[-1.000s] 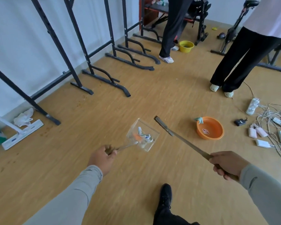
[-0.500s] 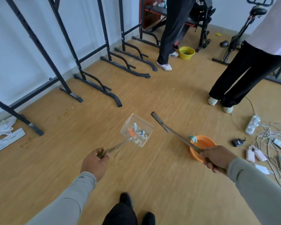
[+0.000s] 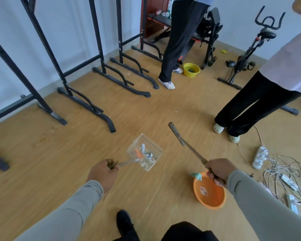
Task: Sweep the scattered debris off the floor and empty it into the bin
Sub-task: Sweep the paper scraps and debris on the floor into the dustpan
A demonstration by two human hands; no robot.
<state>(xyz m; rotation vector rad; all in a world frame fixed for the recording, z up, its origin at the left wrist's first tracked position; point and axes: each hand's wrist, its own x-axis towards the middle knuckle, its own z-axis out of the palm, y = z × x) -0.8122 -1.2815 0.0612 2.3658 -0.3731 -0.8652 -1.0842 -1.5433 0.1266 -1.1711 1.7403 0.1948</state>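
Single head-worn wide-angle view, looking forward and steeply down onto the wooden floor (image 3: 146,108) from standing height. Left hand (image 3: 102,173) and right hand (image 3: 219,168) close in the lower half of the frame, sleeves running off the bottom corners. Black frames (image 3: 87,101) at upper left, bystanders' legs (image 3: 179,40) along the top and upper right. Straight lines bowed near the edges.

Wood floor (image 3: 146,108), white wall (image 3: 73,32), black racks (image 3: 101,49).
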